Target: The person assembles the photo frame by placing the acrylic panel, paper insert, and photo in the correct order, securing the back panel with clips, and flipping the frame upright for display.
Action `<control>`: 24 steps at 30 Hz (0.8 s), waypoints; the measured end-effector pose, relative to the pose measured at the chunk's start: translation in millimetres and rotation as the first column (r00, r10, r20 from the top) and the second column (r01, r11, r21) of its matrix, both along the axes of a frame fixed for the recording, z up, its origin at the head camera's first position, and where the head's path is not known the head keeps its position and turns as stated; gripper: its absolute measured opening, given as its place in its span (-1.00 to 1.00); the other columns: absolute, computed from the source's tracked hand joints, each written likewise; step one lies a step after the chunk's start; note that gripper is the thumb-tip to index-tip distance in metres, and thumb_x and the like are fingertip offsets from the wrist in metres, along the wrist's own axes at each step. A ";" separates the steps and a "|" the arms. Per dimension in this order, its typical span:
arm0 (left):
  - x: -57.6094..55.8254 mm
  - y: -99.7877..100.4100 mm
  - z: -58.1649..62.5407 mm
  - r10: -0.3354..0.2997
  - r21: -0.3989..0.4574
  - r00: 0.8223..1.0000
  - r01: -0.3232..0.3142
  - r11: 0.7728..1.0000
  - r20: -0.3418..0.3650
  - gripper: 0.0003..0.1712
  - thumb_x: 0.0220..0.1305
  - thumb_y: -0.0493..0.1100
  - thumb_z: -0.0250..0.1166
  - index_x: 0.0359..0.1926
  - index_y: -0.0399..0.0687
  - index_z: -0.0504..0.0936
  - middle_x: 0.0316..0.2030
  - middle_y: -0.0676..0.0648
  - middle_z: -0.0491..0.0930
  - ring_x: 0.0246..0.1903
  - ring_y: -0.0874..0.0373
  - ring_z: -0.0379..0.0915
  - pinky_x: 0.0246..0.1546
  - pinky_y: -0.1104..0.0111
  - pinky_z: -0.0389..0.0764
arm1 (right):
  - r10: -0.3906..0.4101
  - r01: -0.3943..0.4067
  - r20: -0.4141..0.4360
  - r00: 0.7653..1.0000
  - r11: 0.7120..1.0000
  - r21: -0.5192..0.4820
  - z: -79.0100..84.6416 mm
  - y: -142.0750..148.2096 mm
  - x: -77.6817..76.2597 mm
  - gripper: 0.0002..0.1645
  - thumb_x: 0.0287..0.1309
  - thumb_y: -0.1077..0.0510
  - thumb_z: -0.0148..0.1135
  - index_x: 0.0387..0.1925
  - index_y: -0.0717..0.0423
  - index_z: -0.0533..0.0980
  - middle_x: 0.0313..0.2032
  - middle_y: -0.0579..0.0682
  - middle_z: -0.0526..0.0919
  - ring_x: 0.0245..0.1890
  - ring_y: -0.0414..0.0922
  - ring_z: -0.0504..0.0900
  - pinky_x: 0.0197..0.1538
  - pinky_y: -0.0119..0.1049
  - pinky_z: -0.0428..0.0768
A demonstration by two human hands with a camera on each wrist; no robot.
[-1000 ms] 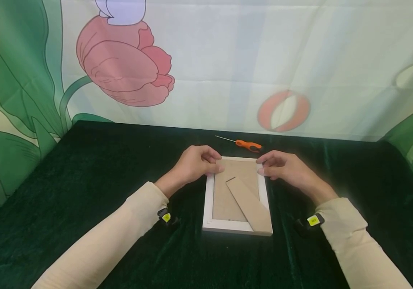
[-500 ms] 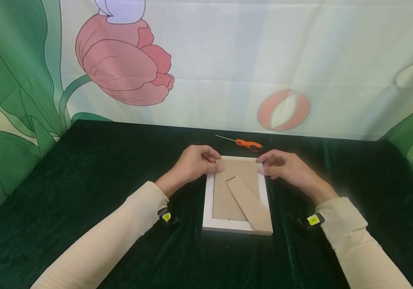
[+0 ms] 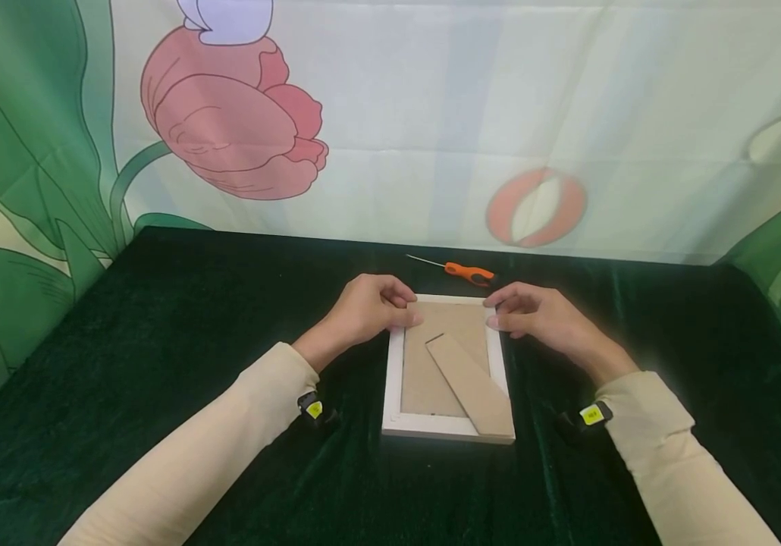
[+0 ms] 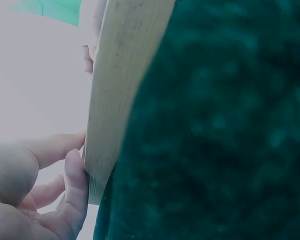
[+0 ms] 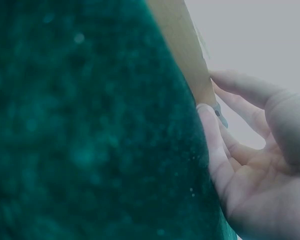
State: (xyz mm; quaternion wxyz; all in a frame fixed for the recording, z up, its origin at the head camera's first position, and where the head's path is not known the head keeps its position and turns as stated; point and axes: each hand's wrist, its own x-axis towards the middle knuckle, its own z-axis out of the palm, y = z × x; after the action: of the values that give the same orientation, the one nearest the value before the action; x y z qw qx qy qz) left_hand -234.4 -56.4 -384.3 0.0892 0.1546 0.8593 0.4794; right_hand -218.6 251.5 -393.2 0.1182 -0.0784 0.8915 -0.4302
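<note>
Your left hand (image 3: 368, 311) and right hand (image 3: 546, 315) grip the frame (image 3: 393, 379) at its far corners; backing (image 3: 421, 379) looks seated; no outstanding step shows.

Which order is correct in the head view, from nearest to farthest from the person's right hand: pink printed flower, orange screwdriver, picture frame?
1. picture frame: right hand touches its far right corner.
2. orange screwdriver: just beyond the picture frame's far edge.
3. pink printed flower: on the backdrop, well to the left.
</note>
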 end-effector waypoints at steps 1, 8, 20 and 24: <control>0.0 -0.1 -0.1 -0.002 -0.002 1.000 0.002 1.000 0.000 -0.66 0.28 -0.19 0.57 0.04 -0.17 0.75 -0.18 -0.11 0.65 -0.27 0.02 0.62 -0.23 0.35 0.75 | 0.004 -0.004 -0.001 1.000 1.000 -0.001 -0.2 0.2 0.1 -0.37 0.28 -0.22 0.49 0.26 -0.06 0.57 0.04 0.05 0.66 -0.01 0.07 0.65 0.13 0.00 0.65; -2.0 -1.2 -0.8 -0.014 -0.009 1.000 0.014 1.000 0.001 -0.67 0.29 -0.19 0.56 0.03 -0.17 0.74 -0.18 -0.11 0.64 -0.26 0.01 0.61 -0.22 0.35 0.75 | -0.004 0.004 0.001 1.000 1.000 0.001 -1.0 0.1 -0.4 -0.39 0.27 -0.22 0.50 0.24 -0.10 0.58 0.03 0.03 0.66 -0.01 0.07 0.65 0.12 -0.01 0.66; -2.4 0.0 -3.6 -0.007 -0.013 1.000 0.007 1.000 -0.001 -0.64 0.30 -0.11 0.56 0.03 -0.15 0.71 -0.19 -0.10 0.64 -0.26 0.00 0.61 -0.28 0.34 0.73 | -0.007 0.007 0.003 1.000 1.000 0.006 0.2 -0.8 1.1 -0.38 0.29 -0.21 0.49 0.26 -0.08 0.58 0.04 0.04 0.67 -0.02 0.07 0.65 0.12 0.02 0.66; -1.9 1.1 -3.2 0.004 -0.030 1.000 -0.005 1.000 -0.018 -0.61 0.27 -0.09 0.59 0.02 -0.15 0.71 -0.21 -0.10 0.64 -0.26 0.01 0.60 -0.34 0.35 0.70 | -0.004 0.004 0.001 1.000 1.000 0.001 0.6 -1.2 1.3 -0.37 0.29 -0.21 0.48 0.27 -0.06 0.58 0.05 0.05 0.67 -0.02 0.07 0.65 0.13 0.02 0.65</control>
State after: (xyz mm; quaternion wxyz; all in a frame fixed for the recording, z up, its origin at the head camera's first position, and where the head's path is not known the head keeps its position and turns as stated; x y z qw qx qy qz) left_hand -236.4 -55.4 -387.5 0.0827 0.1555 0.8675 0.4652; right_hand -217.3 250.4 -392.6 0.1179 -0.0763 0.8919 -0.4299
